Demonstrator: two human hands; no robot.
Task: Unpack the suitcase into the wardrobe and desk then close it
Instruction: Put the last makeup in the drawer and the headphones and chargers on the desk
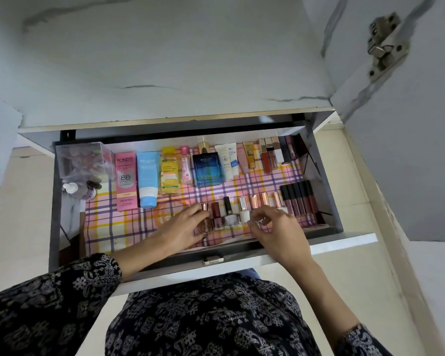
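Head view showed the left hand (183, 227) curled round a clear, rose-gold-capped bottle (205, 223) and the right hand (275, 227) pinching another small clear bottle (259, 222). Both stood in the near row of seven bottles in the open grey drawer (326, 181). Five dark lip-gloss tubes (297, 199) stood at that row's right end.

soft even daylight | faint shadows | wide-angle edge bending | slight blur

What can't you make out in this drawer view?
All head view.
The small bottle: right hand pinches it, fingers cover most of it.
The rose-capped bottle: left hand grips it, hiding its label.
The clear box: contents blurred.
The white tube: print too small.
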